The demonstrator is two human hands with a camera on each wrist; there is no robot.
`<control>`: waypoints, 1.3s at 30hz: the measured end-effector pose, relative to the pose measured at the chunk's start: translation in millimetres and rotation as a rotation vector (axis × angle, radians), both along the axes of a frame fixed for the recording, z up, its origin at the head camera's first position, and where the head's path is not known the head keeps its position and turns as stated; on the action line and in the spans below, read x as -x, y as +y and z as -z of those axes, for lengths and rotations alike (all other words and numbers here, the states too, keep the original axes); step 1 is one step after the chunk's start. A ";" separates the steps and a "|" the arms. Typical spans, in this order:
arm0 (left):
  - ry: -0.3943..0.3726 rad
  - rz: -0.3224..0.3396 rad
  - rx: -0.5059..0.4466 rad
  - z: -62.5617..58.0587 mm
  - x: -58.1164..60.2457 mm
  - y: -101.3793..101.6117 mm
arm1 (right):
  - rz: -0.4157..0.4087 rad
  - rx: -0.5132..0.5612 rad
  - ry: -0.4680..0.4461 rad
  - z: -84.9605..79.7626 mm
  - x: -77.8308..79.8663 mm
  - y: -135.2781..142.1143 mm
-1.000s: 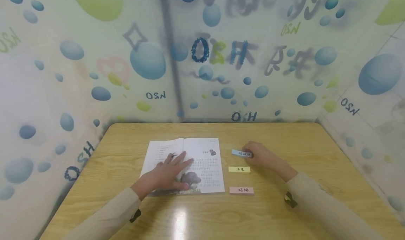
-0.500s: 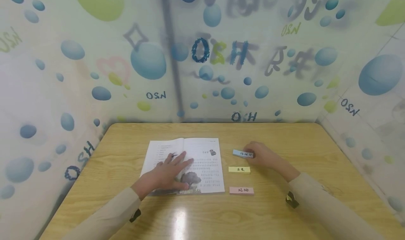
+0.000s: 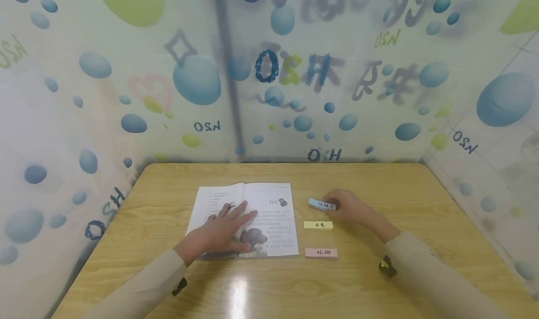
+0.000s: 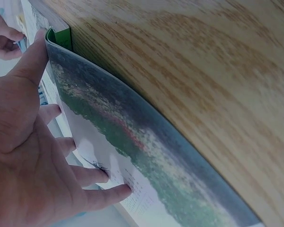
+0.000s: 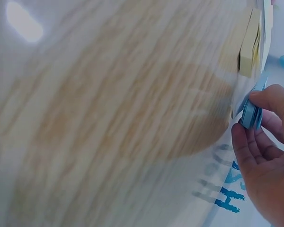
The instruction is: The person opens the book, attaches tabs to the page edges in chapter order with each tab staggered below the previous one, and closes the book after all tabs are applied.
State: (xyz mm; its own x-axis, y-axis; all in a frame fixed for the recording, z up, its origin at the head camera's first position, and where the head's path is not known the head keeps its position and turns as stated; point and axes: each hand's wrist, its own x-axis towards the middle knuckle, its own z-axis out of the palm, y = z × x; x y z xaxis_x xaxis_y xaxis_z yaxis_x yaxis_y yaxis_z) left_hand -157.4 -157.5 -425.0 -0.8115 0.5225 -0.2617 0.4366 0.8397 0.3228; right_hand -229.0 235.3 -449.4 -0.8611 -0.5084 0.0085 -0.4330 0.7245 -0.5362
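Note:
An open book (image 3: 278,197) with printed text and a tree picture lies on the table. My left hand (image 3: 216,232) rests on it with fingers spread, across the left page and the fold. To the right of the book, my right hand (image 3: 351,210) pinches the right end of a blue sticky note pad (image 3: 316,203) marked with handwriting. In the right wrist view, the thumb and fingers grip the blue pad (image 5: 250,115), whose layered edge shows. Below it in the head view lie a yellow sticky note pad (image 3: 318,225) and a pink one (image 3: 321,253), both with handwriting.
The wooden table (image 3: 379,183) meets a wall (image 3: 362,43) printed with blue and green bubbles at its far edge. Further walls stand at the left and right. A light reflection shines near the table's front.
The blue pad shifts slightly right and then back left, and its handwritten face looks tilted differently. My left hand and the book stay put.

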 end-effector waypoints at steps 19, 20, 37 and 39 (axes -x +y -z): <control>0.040 0.008 -0.058 -2.4 5.0 4.8 | 0.027 0.125 -0.060 -4.3 -15.7 -1.1; 0.049 0.010 -0.074 -3.5 5.8 7.6 | 0.026 0.130 -0.057 -4.4 -16.8 -2.2; -0.059 -0.087 -0.512 -16.4 38.5 64.6 | -0.110 0.205 0.044 -26.6 -33.0 -50.1; -0.126 -0.113 -0.563 -18.4 39.5 68.4 | -0.130 0.210 0.058 -28.9 -33.5 -56.2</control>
State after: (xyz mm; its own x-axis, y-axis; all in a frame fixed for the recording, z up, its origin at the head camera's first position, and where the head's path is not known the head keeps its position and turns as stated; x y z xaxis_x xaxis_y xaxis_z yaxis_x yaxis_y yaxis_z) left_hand -196.9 -89.1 -406.5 -0.8507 0.5213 -0.0673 0.2836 0.5631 0.7762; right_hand -195.6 179.1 -420.6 -0.7838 -0.5964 0.1730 -0.5495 0.5363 -0.6406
